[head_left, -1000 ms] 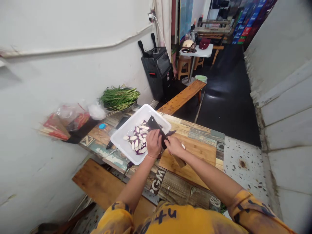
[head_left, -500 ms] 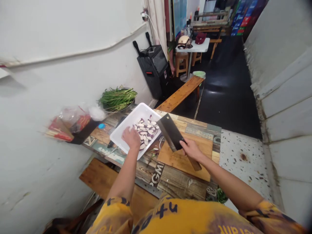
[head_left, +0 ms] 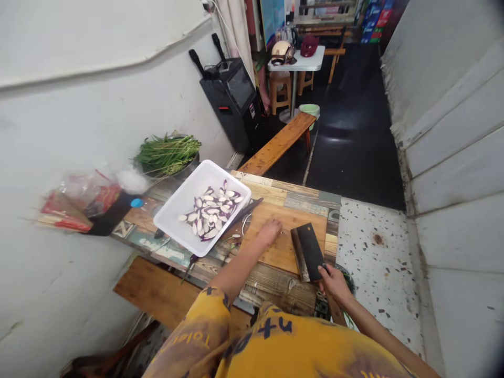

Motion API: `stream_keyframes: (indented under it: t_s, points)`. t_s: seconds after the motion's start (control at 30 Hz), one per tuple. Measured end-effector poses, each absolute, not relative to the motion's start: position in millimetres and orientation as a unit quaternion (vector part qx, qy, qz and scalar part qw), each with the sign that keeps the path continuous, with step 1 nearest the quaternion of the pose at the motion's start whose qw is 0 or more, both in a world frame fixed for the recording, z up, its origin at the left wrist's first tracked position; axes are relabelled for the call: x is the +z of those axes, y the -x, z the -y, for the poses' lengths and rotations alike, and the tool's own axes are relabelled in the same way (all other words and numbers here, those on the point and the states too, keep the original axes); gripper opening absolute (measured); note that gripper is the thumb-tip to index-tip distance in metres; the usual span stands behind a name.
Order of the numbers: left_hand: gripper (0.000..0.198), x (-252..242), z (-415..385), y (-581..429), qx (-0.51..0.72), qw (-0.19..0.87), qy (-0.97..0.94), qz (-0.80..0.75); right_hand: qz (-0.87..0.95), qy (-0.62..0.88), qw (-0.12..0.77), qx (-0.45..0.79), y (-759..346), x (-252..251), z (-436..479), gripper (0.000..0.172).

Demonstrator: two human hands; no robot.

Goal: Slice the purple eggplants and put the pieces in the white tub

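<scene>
My right hand [head_left: 334, 283] grips a cleaver [head_left: 310, 251] with a dark, broad blade, held at the right side of the wooden cutting board [head_left: 262, 257]. Over the middle of that board, my left hand [head_left: 270, 232] has its fingers drawn together and bent down; a tiny pale bit shows at the fingertips, too small to name. Left of the board stands a white plastic tray [head_left: 167, 210] with many slanted slices of purple-skinned eggplant [head_left: 212, 211] in it. A dark eggplant stem [head_left: 191, 262] lies by the tray's near corner.
Green leafy vegetables [head_left: 167, 153] fill a metal bowl behind the tray. Bagged skewers [head_left: 66, 212] sit at the table's left end. A wooden bench [head_left: 281, 144] and a black speaker [head_left: 232, 100] are beyond the table; another bench [head_left: 157, 291] runs along the near side.
My left hand has left the eggplant slices in the tray and moved right onto the cutting board. My right hand has carried the cleaver rightward and nearer to me. The view has shifted slightly.
</scene>
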State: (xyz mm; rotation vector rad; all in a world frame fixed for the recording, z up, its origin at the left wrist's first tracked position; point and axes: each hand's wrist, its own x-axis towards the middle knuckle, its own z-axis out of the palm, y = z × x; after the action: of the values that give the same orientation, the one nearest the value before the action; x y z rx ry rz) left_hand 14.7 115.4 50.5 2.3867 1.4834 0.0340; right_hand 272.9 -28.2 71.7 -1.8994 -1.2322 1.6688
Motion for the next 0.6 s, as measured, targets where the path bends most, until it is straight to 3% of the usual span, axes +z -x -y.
stream_keyframes:
  t_s: [0.2, 0.33, 0.43, 0.6]
  points:
    - [0.027, 69.2, -121.2, -1.3, 0.032, 0.114, -0.813, -0.571, 0.43, 0.667, 0.152, 0.589, -282.8, 57.7, 25.4, 0.031]
    - [0.036, 120.9, -118.0, 47.5, 0.183, -0.034, -0.728, -0.66, 0.444, 0.662, 0.131, 0.589, -288.0, 46.6, 22.1, 0.033]
    - [0.048, 144.6, -110.3, 74.4, 0.232, -0.121, -0.623, -0.737, 0.452, 0.665, 0.129, 0.581, -290.0, 40.3, 21.8, 0.034]
    - [0.047, 95.9, -94.4, 70.3, 0.159, 0.035, -0.779, -0.605, 0.446, 0.669, 0.129, 0.58, -287.8, 38.1, 22.6, 0.032]
